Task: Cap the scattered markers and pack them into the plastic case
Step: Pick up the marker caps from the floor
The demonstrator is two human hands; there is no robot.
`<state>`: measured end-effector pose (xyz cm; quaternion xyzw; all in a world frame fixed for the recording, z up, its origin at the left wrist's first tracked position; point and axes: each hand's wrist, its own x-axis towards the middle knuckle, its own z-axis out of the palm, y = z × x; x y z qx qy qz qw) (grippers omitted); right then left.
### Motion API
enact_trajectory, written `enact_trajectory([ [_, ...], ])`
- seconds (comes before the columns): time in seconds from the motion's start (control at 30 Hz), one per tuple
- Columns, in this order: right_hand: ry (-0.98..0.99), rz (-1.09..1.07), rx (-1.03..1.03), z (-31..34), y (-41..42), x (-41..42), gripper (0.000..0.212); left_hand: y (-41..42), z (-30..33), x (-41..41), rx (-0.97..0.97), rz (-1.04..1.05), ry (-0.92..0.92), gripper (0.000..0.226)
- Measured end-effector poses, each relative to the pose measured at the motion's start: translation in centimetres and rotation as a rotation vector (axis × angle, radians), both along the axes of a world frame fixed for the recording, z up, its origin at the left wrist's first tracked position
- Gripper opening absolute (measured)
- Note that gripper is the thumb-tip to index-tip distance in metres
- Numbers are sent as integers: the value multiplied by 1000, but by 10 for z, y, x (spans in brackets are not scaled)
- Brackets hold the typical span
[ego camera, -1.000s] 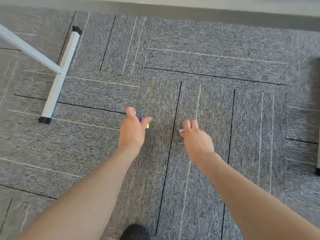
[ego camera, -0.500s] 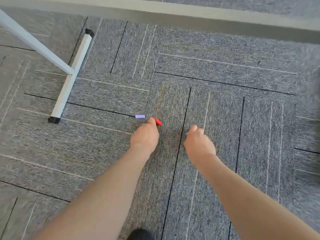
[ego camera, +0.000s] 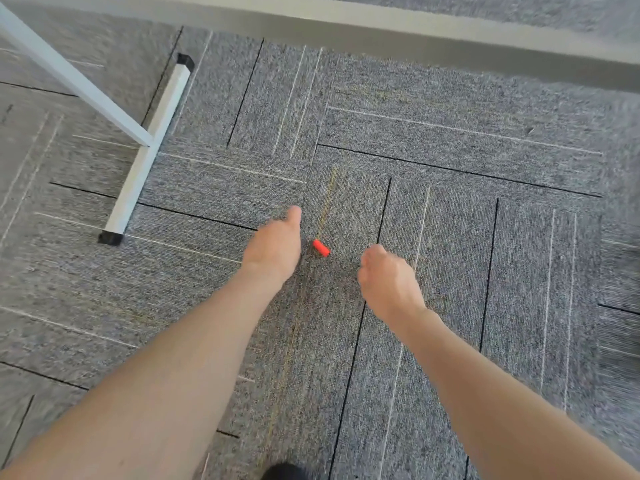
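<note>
While both hands reach over the grey carpet [ego camera: 485, 237], a red marker cap [ego camera: 321, 247] lies on it between them. Left hand [ego camera: 273, 249]: thumb extended, other fingers hidden, grasp indeterminate. Right hand [ego camera: 388, 282]: fingers curled, contents not visible. White bench leg [ego camera: 145, 157], upper left.

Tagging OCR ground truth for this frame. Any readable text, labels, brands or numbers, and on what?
None readable.
Red cap on the carpet: no print visible.
White table leg: plain, no label.
Left hand and right hand: whatever they may hold is hidden, so no text can be checked there.
</note>
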<state>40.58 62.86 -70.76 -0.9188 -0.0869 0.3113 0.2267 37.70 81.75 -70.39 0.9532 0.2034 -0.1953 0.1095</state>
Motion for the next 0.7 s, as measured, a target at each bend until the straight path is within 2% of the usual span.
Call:
enact_trajectory([
  [0.13, 21, 24, 26, 3, 16, 3, 19, -2, -5, -17, -6, -67, 81, 29],
  [0.2, 5, 90, -1, 4, 29, 5, 23, 3, -7, -21, 3, 0, 78, 22],
  [0.3, -46, 200, -69, 3, 53, 6, 27, 13, -7, -23, -91, 142, 44, 10],
  [0.4, -53, 209, -118, 0, 73, 3, 28, 20, -6, -29, -136, 142, 17, 3],
  [0.47, -86, 224, -175, -4, 80, -4, 21, 25, -7, -31, -167, 168, 6, 6],
  [0.7, 53, 8, -195, 14, 54, -13, 27, 9, -1, -51, -345, 524, -116, 8],
])
